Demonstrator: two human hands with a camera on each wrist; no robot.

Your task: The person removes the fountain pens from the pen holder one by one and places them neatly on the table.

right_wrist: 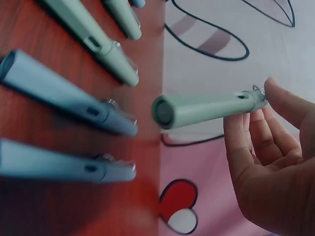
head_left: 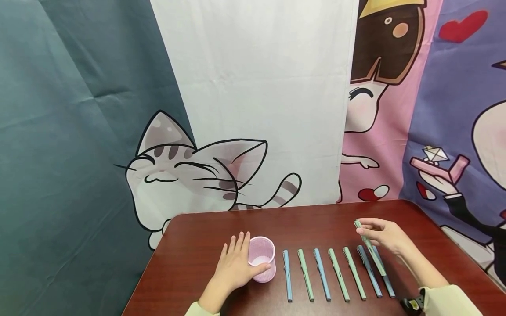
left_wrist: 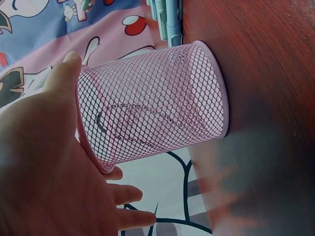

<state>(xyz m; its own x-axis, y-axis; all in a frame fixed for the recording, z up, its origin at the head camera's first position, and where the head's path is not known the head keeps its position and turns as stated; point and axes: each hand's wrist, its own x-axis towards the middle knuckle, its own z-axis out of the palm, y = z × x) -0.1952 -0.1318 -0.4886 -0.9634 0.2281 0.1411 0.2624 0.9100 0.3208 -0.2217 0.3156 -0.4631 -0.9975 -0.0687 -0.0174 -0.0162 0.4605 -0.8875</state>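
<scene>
A pink mesh pen cup stands upright on the table. My left hand rests against its left side and rim, fingers straight and spread, thumb reaching across the front. In the left wrist view, the cup's mesh wall shows beside the palm. My right hand pinches a light green pen near its clip end, between thumb and fingers. That pen is raised off the table and tilted, its other end facing the right wrist camera. Beneath it lies a dark blue pen, partly covered.
Several capped pens lie in a row right of the cup, among them a light blue pen, a green pen and a dark blue pen. The reddish-brown table ends at a printed cloth backdrop.
</scene>
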